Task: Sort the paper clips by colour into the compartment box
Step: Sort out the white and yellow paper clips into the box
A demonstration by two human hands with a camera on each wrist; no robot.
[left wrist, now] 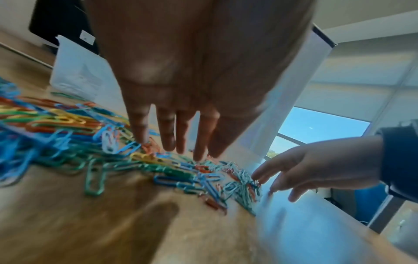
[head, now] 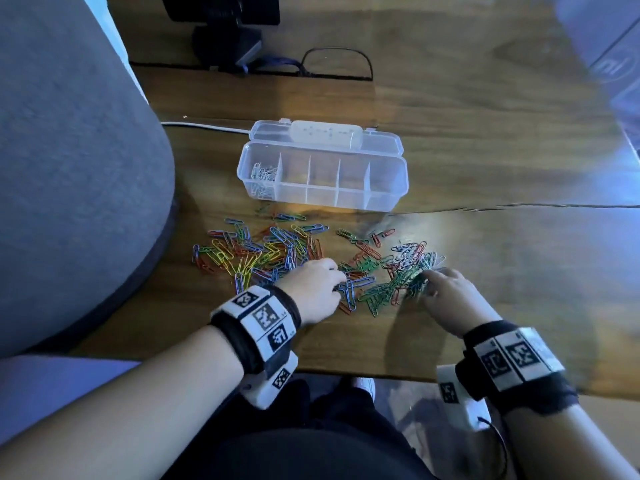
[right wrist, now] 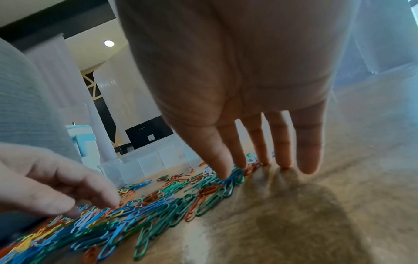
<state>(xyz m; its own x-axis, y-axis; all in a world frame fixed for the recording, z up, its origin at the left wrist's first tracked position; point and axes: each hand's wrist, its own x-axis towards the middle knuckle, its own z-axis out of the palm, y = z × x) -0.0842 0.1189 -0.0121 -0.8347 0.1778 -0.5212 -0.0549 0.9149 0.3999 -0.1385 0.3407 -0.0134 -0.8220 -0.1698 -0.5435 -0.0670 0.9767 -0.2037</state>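
Two hands are down in a big scatter of paper clips (head: 298, 251) on a wooden table (head: 485, 271). From the head camera, the left hand (head: 311, 289) sits on the middle of the pile with blue clips right at its fingertips, and the right hand (head: 450, 299) is just beside it, fingers poking into a green bunch. The clear box (head: 323, 180) stands past both hands, lid flipped back, with some white clips (head: 263, 176) in its end compartment on the left-hand side; the other compartments look bare.

Left wrist camera: the left hand's fingers (left wrist: 166, 132) are stretched out straight, tips touching down among orange and blue clips, nothing pinched. The right hand reaches in from the side with loosely spread fingers at a tangle of pale clips.

Right wrist camera: the right hand's fingers (right wrist: 280, 141) are straight too, thumb and first finger pressing on a blue-green clump, other tips on bare wood. Not gripping anything. The left hand shows low at the side, fingers loosely bent over the mixed heap, and the box sits further out beyond the fingertips.
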